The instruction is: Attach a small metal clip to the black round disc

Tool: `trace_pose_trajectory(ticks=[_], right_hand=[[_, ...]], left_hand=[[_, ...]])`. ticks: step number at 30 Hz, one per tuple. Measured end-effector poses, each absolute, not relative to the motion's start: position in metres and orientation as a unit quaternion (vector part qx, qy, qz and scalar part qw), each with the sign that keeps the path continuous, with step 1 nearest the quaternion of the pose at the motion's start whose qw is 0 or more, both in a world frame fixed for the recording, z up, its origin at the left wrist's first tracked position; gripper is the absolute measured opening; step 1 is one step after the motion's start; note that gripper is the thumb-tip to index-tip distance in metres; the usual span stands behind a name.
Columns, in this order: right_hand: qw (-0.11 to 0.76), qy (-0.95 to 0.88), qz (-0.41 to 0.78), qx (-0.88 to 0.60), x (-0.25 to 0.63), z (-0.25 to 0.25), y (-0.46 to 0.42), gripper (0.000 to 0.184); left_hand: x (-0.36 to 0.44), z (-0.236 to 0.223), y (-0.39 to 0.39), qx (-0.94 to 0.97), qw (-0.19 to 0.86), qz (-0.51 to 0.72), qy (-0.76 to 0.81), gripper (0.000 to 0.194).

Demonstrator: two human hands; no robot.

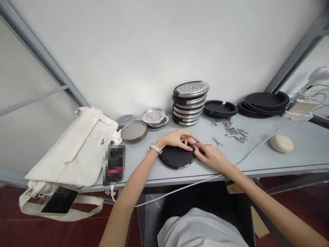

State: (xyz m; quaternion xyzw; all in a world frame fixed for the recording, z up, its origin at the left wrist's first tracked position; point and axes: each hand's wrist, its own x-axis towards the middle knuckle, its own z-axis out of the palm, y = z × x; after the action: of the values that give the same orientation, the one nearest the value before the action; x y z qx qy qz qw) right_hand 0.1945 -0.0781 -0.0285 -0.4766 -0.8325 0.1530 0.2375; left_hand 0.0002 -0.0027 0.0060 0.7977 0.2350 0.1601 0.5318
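A black round disc [177, 159] lies on the table in front of me, with a shiny rim along its near right edge. My left hand [178, 139] reaches over the far side of the disc, its fingers curled and closed at the right edge. My right hand [212, 157] comes in from the right, thumb and fingertips pinched at that same edge. Between the fingertips a small metal clip [192, 146] partly shows; the fingers hide the rest. To the right lies a loose metal snap clip [217, 141], with a pile of similar clips [236, 133] beyond it.
Behind the disc stands a tall stack of silver perforated discs in black rings [190, 103]. Black rings [266, 103] are piled at the back right. Grey metal discs [134, 131], a phone [114, 164] and a white bag [74, 147] sit left. A white cable [253, 151] crosses the table.
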Motion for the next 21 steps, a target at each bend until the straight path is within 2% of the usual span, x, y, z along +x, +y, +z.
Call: trace_pose_trajectory(ticks=[15, 21], right_hand=[[0.256, -0.826, 0.137, -0.483, 0.1954, -0.0280, -0.0802, 0.026], [0.238, -0.837, 0.144, -0.472, 0.1974, -0.0266, -0.0794, 0.028]], left_hand=[[0.0016, 0.0081, -0.0053, 0.786, 0.544, 0.146, 0.254, 0.056], [0.0013, 0.0077, -0.0041, 0.795, 0.537, 0.139, 0.246, 0.054]])
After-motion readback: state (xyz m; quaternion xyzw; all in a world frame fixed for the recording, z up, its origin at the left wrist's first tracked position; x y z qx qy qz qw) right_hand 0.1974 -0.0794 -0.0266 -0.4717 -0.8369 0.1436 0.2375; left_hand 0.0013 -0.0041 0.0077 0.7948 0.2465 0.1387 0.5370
